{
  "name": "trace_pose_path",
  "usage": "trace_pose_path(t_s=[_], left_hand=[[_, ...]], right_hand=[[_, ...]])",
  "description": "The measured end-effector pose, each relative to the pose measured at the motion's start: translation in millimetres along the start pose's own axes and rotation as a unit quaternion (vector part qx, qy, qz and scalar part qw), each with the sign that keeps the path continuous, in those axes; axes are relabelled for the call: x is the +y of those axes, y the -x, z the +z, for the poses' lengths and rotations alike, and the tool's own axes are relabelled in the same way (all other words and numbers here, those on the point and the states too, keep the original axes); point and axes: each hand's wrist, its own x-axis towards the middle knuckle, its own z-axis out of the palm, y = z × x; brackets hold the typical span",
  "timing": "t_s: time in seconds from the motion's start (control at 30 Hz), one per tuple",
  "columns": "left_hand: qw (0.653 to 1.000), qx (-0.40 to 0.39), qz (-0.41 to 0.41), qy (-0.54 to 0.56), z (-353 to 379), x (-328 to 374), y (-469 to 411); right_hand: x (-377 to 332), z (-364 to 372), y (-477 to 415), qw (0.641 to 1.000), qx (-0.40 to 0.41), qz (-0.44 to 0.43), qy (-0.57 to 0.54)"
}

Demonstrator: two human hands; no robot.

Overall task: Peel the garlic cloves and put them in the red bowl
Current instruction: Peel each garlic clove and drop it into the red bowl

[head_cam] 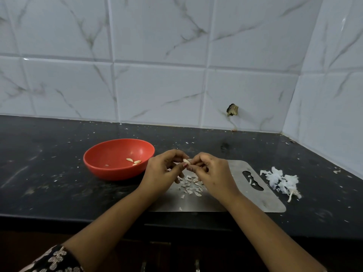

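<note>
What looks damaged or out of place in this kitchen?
A wall tile has a broken dark hole just above the black counter. Loose garlic skins lie scattered on the steel board and beside it.

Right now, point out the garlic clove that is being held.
The garlic clove pinched between the left hand and right hand; the other cloves lie loose inside the red bowl.

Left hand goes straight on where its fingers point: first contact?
The left hand pinches the garlic clove; straight on, it would likely meet the right hand, which holds the same clove.
</note>
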Motion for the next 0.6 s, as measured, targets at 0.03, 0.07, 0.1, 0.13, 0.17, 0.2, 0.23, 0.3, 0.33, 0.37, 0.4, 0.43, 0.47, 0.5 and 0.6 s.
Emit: trace_pose_path(t_s=[0.03,0.07,0.1,0.13,0.17,0.2,0.23,0.3,0.33,0.37,0.4,0.43,0.47,0.5,0.6], left_hand=[[1.000,-0.004,-0.014,0.022,0.1,-0.2,-0.3],[0.999,-0.009,-0.028,0.045,0.1,-0.3,-0.5],[0.997,-0.014,-0.040,0.063,0.0,-0.5,-0.9],[0.996,-0.017,-0.049,0.076,0.0,-0.8,-1.2],[0.995,-0.019,-0.054,0.086,0.0,-1.3,-1.5],[0.994,-0.018,-0.058,0.093,-0.1,-1.6,-1.9],[0.993,-0.017,-0.060,0.098,-0.2,-1.8,-1.9],[0.993,-0.017,-0.061,0.101,-0.1,-1.7,-2.1],[0.993,-0.019,-0.061,0.099,0.0,-1.5,-1.9],[0.993,-0.022,-0.060,0.097,0.1,-1.4,-1.8],[0.993,-0.026,-0.059,0.096,0.2,-1.2,-1.6],[0.993,-0.028,-0.058,0.096,0.3,-1.4,-1.4],[0.993,-0.031,-0.059,0.097,0.2,-1.6,-1.4],[0.993,-0.034,-0.060,0.098,0.2,-2.1,-1.2],[0.991,-0.044,-0.065,0.105,0.4,-2.2,-1.4]], right_hand=[[-0.9,-0.4,-0.2,1.000,0.002,0.010,-0.016],[-1.2,-1.0,-0.2,0.999,0.004,0.020,-0.033],[-1.2,-1.2,-0.6,0.999,0.005,0.028,-0.045],[-1.0,-1.3,-0.7,0.998,0.004,0.032,-0.046],[-0.1,-1.1,-0.8,0.999,0.001,0.031,-0.037],[0.8,-0.7,-0.7,0.999,-0.002,0.028,-0.024],[1.8,-0.2,-0.7,1.000,-0.003,0.027,-0.011],[2.6,0.3,-0.8,1.000,-0.004,0.029,0.002],[2.0,0.4,-0.9,0.999,-0.005,0.032,-0.001],[1.1,0.4,-1.2,0.999,-0.006,0.037,-0.011],[0.2,0.5,-1.6,0.999,-0.007,0.044,-0.025],[-0.3,0.6,-2.2,0.998,-0.007,0.050,-0.036],[-0.7,0.5,-2.7,0.997,-0.008,0.057,-0.046],[-0.5,0.7,-3.1,0.997,-0.010,0.063,-0.053],[1.3,1.8,-3.5,0.996,-0.025,0.071,-0.051]])
